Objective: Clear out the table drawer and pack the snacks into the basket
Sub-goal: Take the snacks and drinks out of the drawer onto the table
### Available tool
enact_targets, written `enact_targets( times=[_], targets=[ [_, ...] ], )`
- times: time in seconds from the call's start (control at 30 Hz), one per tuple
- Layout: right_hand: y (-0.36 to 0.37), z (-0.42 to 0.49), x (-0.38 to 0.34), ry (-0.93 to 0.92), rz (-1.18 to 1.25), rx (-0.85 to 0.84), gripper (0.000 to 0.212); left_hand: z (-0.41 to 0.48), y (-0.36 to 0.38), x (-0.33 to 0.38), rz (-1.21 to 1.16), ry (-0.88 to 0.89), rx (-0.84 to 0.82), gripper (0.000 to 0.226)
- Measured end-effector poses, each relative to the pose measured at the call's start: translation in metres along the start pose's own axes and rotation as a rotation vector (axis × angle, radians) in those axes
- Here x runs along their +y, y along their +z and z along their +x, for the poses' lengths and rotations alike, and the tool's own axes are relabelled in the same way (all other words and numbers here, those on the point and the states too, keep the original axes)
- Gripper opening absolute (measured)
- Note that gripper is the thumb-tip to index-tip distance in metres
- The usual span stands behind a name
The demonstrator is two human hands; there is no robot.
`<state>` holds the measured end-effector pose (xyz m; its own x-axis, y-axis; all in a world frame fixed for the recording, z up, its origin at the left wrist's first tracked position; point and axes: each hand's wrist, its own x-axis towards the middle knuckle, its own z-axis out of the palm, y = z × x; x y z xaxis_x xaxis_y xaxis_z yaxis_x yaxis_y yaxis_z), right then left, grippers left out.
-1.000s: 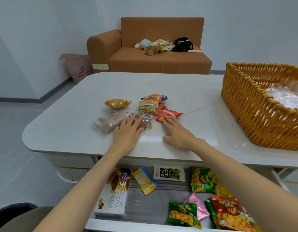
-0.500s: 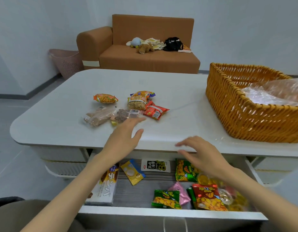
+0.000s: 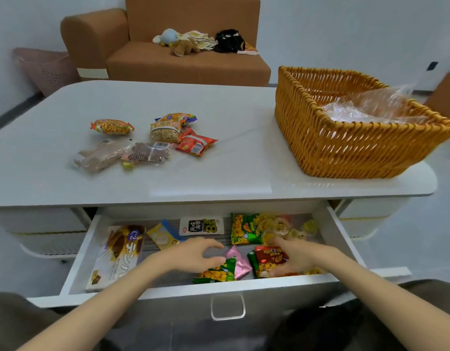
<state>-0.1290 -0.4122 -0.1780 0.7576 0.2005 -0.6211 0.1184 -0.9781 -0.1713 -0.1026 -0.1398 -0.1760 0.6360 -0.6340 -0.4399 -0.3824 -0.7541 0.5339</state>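
- White tabletop (image 3: 168,102) carries a loose snack pile (image 3: 148,140) well beyond both hands; the wicker basket (image 3: 345,148) stands far off to the right hand's side.
- Change: both hands have left that pile and dropped into the open drawer (image 3: 84,249).
- Judgement: another pickup is starting; packing into the basket is not yet begun.
- Left hand (image 3: 193,254): arched, fingers and thumb apart, above the green packet (image 3: 216,273), with the pink packet (image 3: 238,259) just beside its fingertips; nothing gripped.
- Right hand (image 3: 297,257): lies over the red packet (image 3: 268,259), fingertips towards the jelly cups (image 3: 282,228); whether it grips cannot be told.
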Motion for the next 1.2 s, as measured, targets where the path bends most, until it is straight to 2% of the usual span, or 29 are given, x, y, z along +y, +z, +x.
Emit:
enact_targets(
  times=[0.2, 0.5, 0.73, 0.9, 1.0, 1.03, 1.13, 1.2],
  targets=[
    [0.015, 0.02, 0.006, 0.073, 0.256, 0.088, 0.114, 0.024, 0.025, -0.008, -0.096, -0.13, -0.121, 0.09],
    [0.002, 0.029, -0.013, 0.013, 0.408, 0.228, 0.097, 0.021, 0.011, -0.023, -0.275, -0.237, -0.05, 0.093],
    [-0.005, 0.038, -0.037, 0.061, 0.544, 0.286, 0.099, 0.002, -0.011, -0.04, -0.463, -0.321, 0.034, 0.115],
    [-0.013, 0.053, -0.045, 0.1, 0.427, 0.257, 0.082, -0.021, -0.034, -0.037, -0.101, -0.249, 0.088, 0.101],
    [-0.014, 0.061, -0.049, 0.127, 0.342, 0.228, 0.069, -0.037, -0.049, -0.032, -0.016, -0.208, 0.165, 0.091],
    [-0.015, 0.063, -0.049, 0.128, 0.319, 0.22, 0.072, -0.043, -0.054, -0.031, -0.034, -0.187, 0.179, 0.088],
    [-0.017, 0.07, -0.045, 0.151, 0.32, 0.149, 0.109, -0.061, -0.07, -0.023, -0.135, -0.09, 0.176, 0.073],
    [-0.021, 0.072, -0.043, 0.169, 0.32, 0.102, 0.117, -0.073, -0.078, -0.019, -0.228, -0.055, 0.198, 0.067]
  ],
)
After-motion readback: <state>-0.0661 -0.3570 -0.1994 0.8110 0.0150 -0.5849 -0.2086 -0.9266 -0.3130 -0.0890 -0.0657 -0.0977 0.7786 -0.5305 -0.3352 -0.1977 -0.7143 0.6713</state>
